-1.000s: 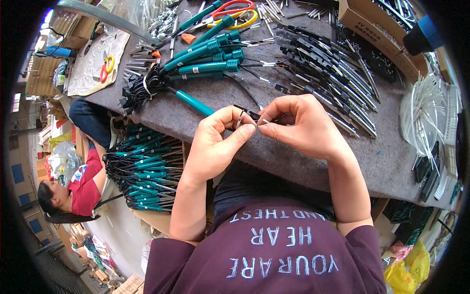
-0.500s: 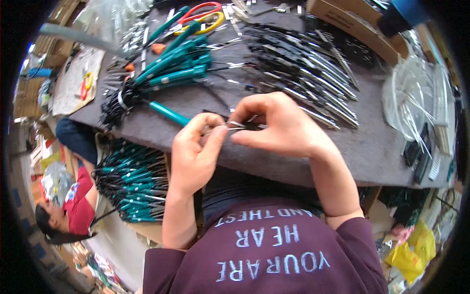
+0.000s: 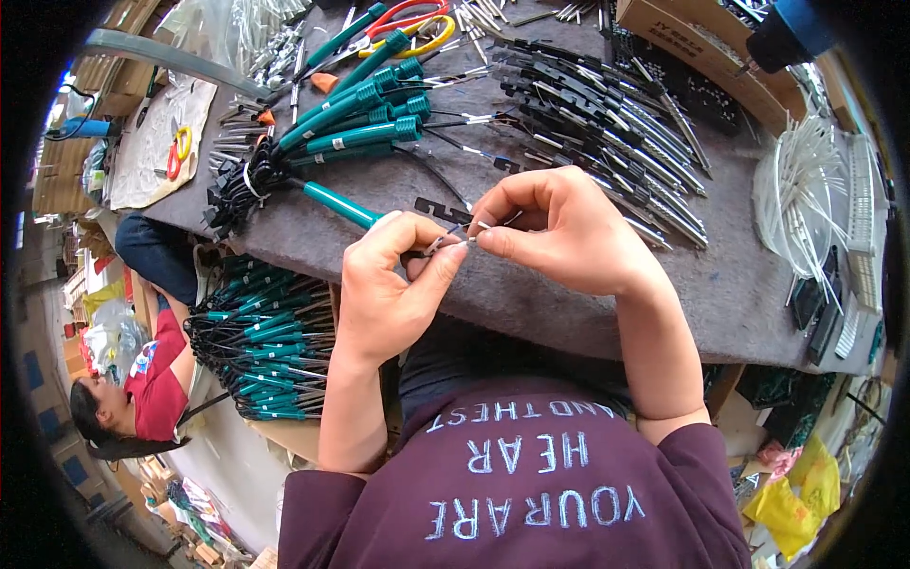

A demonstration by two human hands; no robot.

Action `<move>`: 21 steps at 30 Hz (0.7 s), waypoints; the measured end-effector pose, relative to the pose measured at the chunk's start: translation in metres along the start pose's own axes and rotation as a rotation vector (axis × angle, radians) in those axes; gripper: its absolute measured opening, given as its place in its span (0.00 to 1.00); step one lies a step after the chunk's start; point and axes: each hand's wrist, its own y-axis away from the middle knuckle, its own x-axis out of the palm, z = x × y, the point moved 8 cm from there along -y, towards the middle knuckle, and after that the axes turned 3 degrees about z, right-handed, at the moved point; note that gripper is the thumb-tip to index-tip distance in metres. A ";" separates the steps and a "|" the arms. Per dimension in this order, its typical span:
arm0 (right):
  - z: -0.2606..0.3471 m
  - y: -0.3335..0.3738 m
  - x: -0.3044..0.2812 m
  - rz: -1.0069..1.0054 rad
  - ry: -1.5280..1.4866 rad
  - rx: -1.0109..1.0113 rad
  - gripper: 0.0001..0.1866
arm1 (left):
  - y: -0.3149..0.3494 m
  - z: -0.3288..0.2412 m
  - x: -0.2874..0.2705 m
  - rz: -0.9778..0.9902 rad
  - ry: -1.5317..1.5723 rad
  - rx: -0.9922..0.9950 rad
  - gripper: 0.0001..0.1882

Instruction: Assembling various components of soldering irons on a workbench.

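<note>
Near the front of the grey cloth-covered table, my left hand (image 3: 393,284) pinches thin wires (image 3: 445,241) at the end of a green tube (image 3: 339,203). The tube runs up and left toward a tied bundle of black cable (image 3: 248,185). Thumb against forefinger, my right hand (image 3: 567,232) grips a small pale wire end (image 3: 483,226) close to the left fingertips. Just beyond the hands lies a flat black clip strip (image 3: 438,209). More green tubes (image 3: 355,119) with wires at their ends fan out behind the left hand.
Black strips with metal rods (image 3: 616,142) lie in rows beyond my right hand. Scissors (image 3: 417,33) rest at the back. White ties (image 3: 801,180) and a cardboard box (image 3: 697,43) stand right. Below the left edge are piled green tubes (image 3: 270,346); a person (image 3: 156,379) sits beyond.
My right fingers have closed in from a looser curl to a pinch near the left fingertips. The whole view has shifted slightly; the green tube stays by my left hand.
</note>
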 end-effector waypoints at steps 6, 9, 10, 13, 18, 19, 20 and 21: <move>-0.001 -0.001 0.004 0.042 0.052 0.016 0.09 | -0.004 -0.013 -0.004 0.028 -0.160 0.128 0.06; -0.002 -0.001 0.003 0.021 0.000 0.043 0.10 | 0.000 -0.004 -0.004 -0.057 0.032 0.038 0.07; -0.003 0.000 0.002 0.012 0.000 0.047 0.10 | 0.000 -0.007 -0.004 -0.035 -0.015 0.031 0.07; -0.004 -0.001 0.002 -0.016 0.003 -0.006 0.10 | -0.002 -0.009 -0.004 -0.024 -0.072 0.056 0.06; -0.002 -0.002 0.004 -0.027 -0.007 -0.071 0.11 | -0.004 -0.009 -0.001 0.005 -0.130 0.110 0.07; -0.001 -0.001 0.003 -0.030 0.012 -0.065 0.11 | -0.005 -0.011 0.001 0.021 -0.156 0.143 0.08; -0.001 -0.001 0.003 -0.033 0.031 -0.060 0.11 | -0.005 -0.011 0.001 0.020 -0.156 0.143 0.08; 0.000 -0.001 0.002 -0.033 0.031 -0.059 0.11 | -0.005 -0.012 0.000 0.010 -0.141 0.161 0.07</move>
